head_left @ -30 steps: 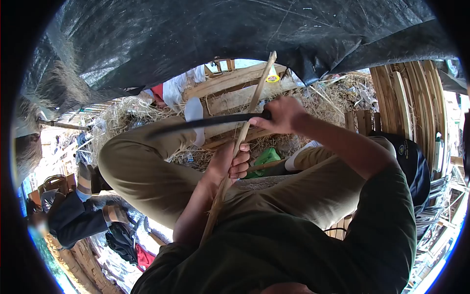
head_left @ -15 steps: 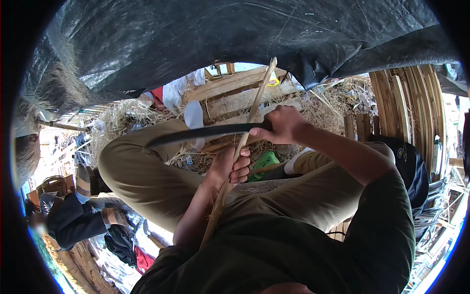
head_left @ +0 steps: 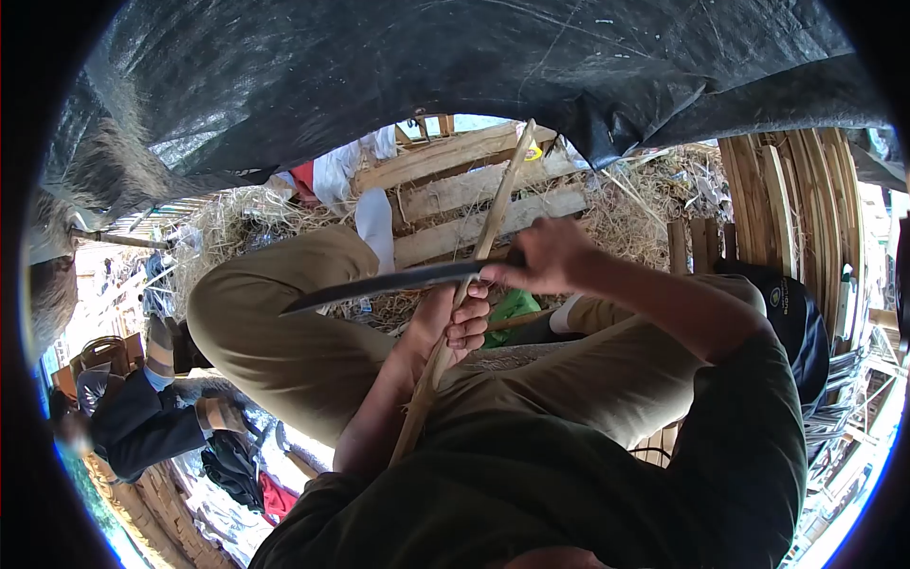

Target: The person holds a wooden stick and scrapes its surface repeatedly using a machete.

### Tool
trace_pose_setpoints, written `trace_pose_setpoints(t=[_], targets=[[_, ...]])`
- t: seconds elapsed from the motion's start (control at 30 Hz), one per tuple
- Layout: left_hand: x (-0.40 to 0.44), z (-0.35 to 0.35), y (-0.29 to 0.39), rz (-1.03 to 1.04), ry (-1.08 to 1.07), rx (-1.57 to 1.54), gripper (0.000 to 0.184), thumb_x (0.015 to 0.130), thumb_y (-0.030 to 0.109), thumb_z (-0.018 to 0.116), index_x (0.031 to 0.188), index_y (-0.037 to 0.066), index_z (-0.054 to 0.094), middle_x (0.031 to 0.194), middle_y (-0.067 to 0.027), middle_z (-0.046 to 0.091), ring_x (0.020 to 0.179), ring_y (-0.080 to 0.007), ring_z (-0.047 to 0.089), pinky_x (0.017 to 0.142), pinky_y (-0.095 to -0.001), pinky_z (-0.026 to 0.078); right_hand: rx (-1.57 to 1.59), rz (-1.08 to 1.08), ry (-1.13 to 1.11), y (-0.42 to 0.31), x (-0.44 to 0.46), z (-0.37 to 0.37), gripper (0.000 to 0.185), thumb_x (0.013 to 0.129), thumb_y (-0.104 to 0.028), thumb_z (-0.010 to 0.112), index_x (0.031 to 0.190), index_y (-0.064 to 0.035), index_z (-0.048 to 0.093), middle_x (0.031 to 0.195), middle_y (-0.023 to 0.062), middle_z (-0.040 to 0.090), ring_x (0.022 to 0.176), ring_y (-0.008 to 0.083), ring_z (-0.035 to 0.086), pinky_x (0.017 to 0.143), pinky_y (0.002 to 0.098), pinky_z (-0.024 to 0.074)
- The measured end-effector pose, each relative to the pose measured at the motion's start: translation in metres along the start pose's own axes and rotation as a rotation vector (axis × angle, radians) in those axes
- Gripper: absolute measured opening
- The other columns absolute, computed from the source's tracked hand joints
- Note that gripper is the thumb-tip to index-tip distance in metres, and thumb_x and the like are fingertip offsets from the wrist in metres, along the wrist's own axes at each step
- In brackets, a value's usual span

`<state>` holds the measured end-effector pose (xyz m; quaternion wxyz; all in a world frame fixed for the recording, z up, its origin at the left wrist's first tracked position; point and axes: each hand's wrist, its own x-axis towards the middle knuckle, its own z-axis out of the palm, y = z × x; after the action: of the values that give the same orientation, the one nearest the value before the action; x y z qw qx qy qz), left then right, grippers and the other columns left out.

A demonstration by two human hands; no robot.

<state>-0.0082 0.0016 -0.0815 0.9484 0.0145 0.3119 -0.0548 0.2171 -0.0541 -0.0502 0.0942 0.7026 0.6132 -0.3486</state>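
A long pale wooden stick (head_left: 500,204) slants from my torso up and away between my crossed legs. My left hand (head_left: 452,325) is wrapped round its middle. In my right hand (head_left: 547,258) is the handle of a long, dark, slightly curved blade (head_left: 389,284), whose tip points left over my knee. The blade lies across the stick just above my left fingers. My right thumb is near the stick, and most of the handle is hidden in my fist.
A dark plastic sheet (head_left: 379,66) hangs across the top. Wooden planks (head_left: 445,194) and straw lie beyond my legs. Wooden slats (head_left: 825,209) and a black bag (head_left: 794,327) are at the right. Another person's legs (head_left: 152,427) show at the lower left, and a green bag (head_left: 513,311) lies between mine.
My right hand and the blade have moved down along the stick, closer to my left hand. The stick's far end has dipped slightly, while my left hand keeps its hold.
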Motion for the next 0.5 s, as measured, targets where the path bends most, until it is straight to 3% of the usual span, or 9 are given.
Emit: trace_pose_setpoints(t=[0.03,0.13,0.23,0.33,0.43,0.5], targets=[[-0.002,-0.002,0.000,-0.020,-0.017,-0.033,0.026,0.105,0.024,0.035,0.086,0.015,0.050,0.052,0.0067,0.040,0.035,-0.0056,0.037,0.032,-0.0225,0.031,-0.014,0.008,0.012,0.005,0.004,-0.001,0.092,0.086,-0.087,0.034,0.070,-0.0038,0.069,0.066,0.0172,0.066,0.069,0.0312,0.070,0.068,0.0483,0.0573],[-0.004,-0.003,0.003,-0.015,-0.007,-0.081,0.026,0.105,0.022,0.034,0.087,0.014,0.051,0.052,0.0058,0.041,0.034,-0.0064,0.037,0.032,-0.0231,0.032,0.008,0.324,0.026,0.055,0.030,-0.015,0.099,0.086,-0.089,0.022,0.079,-0.0015,0.068,0.077,0.0153,0.067,0.084,0.0297,0.071,0.079,0.0475,0.0570],[-0.005,-0.005,0.005,0.010,0.018,-0.063,0.027,0.105,0.021,0.034,0.087,0.013,0.052,0.052,0.0051,0.042,0.034,-0.0068,0.036,0.032,-0.0230,0.032,0.026,0.296,0.092,0.062,0.022,-0.019,0.100,0.087,-0.088,0.022,0.084,-0.0001,0.069,0.082,0.0181,0.068,0.087,0.0310,0.071,0.080,0.0482,0.0571],[-0.003,-0.006,0.008,0.013,-0.051,-0.023,0.025,0.105,0.024,0.034,0.086,0.015,0.050,0.053,0.0074,0.039,0.035,-0.0048,0.033,0.033,-0.0213,0.030,0.151,0.260,-0.056,0.019,0.011,-0.008,0.095,0.085,-0.088,0.031,0.068,-0.0020,0.067,0.063,0.0154,0.064,0.071,0.0311,0.070,0.072,0.0476,0.0575],[-0.003,-0.003,0.010,-0.010,-0.096,-0.081,0.026,0.105,0.025,0.034,0.087,0.016,0.050,0.053,0.0083,0.038,0.036,-0.0039,0.033,0.033,-0.0203,0.029,0.044,0.068,0.016,-0.002,0.001,-0.005,0.094,0.087,-0.087,0.031,0.069,-0.0015,0.067,0.066,0.0155,0.065,0.073,0.0325,0.070,0.075,0.0474,0.0571],[-0.004,-0.003,0.008,-0.025,-0.091,-0.130,0.027,0.106,0.026,0.034,0.087,0.016,0.051,0.052,0.0080,0.038,0.035,-0.0040,0.033,0.033,-0.0202,0.029,0.030,0.040,0.050,0.022,0.014,-0.002,0.095,0.086,-0.088,0.028,0.072,-0.0029,0.068,0.066,0.0122,0.064,0.072,0.0296,0.070,0.076,0.0460,0.0576]])
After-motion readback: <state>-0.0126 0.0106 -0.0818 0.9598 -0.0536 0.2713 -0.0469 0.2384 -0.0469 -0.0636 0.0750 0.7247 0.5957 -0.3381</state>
